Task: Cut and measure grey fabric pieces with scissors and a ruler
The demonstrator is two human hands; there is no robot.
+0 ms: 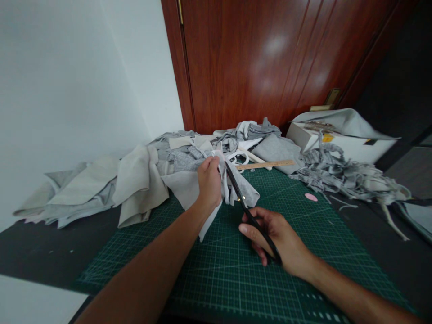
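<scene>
My left hand (209, 179) is closed on a piece of pale grey fabric (184, 185) and lifts it above the green cutting mat (216, 279). Loose ends of the cloth hang on both sides of the fist. In my right hand (270, 234) is a pair of black scissors (240, 191), its fingers wrapped through the handles. The blades point up and away, up against the cloth just right of my left fingers. Whether cloth lies between the blades I cannot tell.
Grey and off-white fabric pieces (135, 180) are heaped on the left and at the back. A wooden ruler (266, 164) lies near white-handled scissors (239, 157). At right are shredded fabric strips (351, 175), a white box (347, 141) and a pink oval (311, 197). Behind stands a wooden door (253, 67).
</scene>
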